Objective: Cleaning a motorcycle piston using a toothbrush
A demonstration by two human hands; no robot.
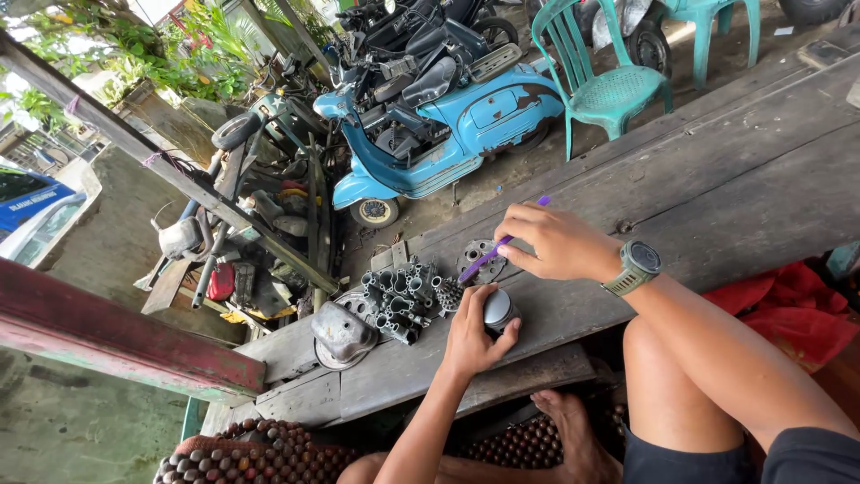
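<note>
Clamped between the fingers of the right hand [555, 242] is a purple brush [498, 246], its handle sticking up past the knuckles and its working end angled down toward a flat round metal plate with holes [475, 260] lying on the worktop [717, 179]. A small round metal part [498, 309] is gripped by the left hand [473, 336], the fingers curled closed around its side so that it is steadied on the grey planks just below the brush tip. Just to the left of that hand a cluster of short metal tubes and gears [403, 296] is piled, and beyond it a dented metal cover [342, 333] is set near the plank edge. A watch [638, 265] is worn on the right wrist. A blue scooter [448, 125] and a green plastic chair [600, 76] are seen on the ground beyond the worktop. Brushing of the small parts is judged to be the step in hand; the next move would call for the bristles to be brought onto the held part while it is kept from turning.
</note>
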